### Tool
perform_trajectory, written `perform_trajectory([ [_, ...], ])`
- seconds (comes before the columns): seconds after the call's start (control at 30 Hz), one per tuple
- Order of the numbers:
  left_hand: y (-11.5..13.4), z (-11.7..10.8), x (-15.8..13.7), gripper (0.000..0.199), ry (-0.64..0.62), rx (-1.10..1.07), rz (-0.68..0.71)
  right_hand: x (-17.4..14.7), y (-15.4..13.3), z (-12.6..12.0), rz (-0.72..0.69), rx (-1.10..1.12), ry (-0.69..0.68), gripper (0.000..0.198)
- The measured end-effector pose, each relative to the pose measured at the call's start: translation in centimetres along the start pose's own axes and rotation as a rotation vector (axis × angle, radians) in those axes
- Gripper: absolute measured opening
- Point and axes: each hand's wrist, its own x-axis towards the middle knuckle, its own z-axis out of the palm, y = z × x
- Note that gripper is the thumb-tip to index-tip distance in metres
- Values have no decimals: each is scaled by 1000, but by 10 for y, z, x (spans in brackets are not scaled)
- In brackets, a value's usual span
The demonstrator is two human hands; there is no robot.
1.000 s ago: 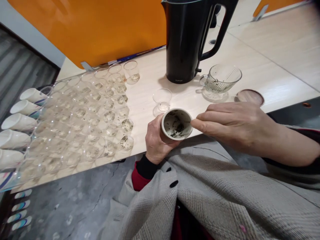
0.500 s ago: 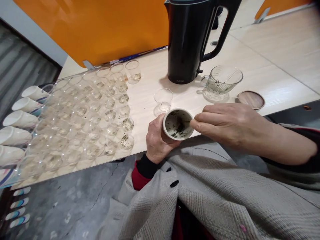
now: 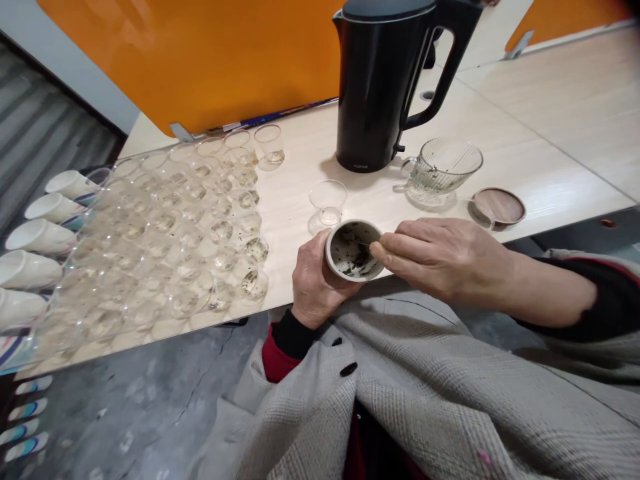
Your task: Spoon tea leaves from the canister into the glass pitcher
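Observation:
My left hand (image 3: 317, 277) is wrapped round a pale cylindrical canister (image 3: 331, 257), tilted so its mouth faces me. Dark loose tea leaves (image 3: 357, 260) cling to its inner wall and bottom. At the canister's right rim, the fingers of my right hand (image 3: 440, 257) are pinched together on a thin stick-like utensil (image 3: 363, 243); its tip reaches inside and its exact kind is unclear. Just behind the canister stands a clear plastic cup (image 3: 327, 197). A ribbed glass cup (image 3: 445, 167) with tea leaves in it stands farther back to the right, beside a round wooden lid (image 3: 503, 205).
Clear plastic cups (image 3: 170, 233) with tea leaves crowd the left of the table (image 3: 295, 153). Stacked paper cups (image 3: 40, 237) lie along its left end. A black electric kettle (image 3: 380, 93) stands at the back before an orange partition (image 3: 200, 60).
My right hand has shifted slightly down and left, with its fingertips closer over the canister's rim. The leaves inside have shifted. My left hand keeps its hold on the canister.

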Motion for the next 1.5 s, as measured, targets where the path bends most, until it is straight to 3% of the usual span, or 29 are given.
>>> perform_trajectory([
  [0.2, 0, 1, 0, 98, 12, 17, 8, -13, -14, -8, 317, 20, -75, 28],
  [0.33, 1, 0, 1, 97, 7, 16, 20, -6, -9, -9, 288, 26, 31, 26],
  [0.47, -1, 1, 0, 99, 14, 37, 28, -2, -10, -6, 292, 13, -47, 26],
  [0.63, -3, 2, -2, 101, 24, 42, 25, -9, -13, -11, 356, 147, -99, 23],
  [0.8, -3, 0, -2, 97, -5, -2, -71, -6, -18, -10, 498, 111, -17, 19],
  [0.97, -9, 2, -5, 98, -19, -71, -207, 10, -27, 22, 559, -9, 166, 20],
  [1.07, -10, 3, -6, 98, -22, -97, -237, 15, -29, 33, 572, 127, 269, 21],
  [1.23, -12, 4, -7, 101, -21, -146, -232, 6, -27, 18, 537, 387, 277, 15],
  [1.4, -13, 3, -7, 100, -30, -147, -233, 3, -29, 22, 632, 208, 398, 11],
  [1.5, -12, 3, -7, 99, -37, -143, -244, 3, -33, 29, 576, 254, 403, 12],
])
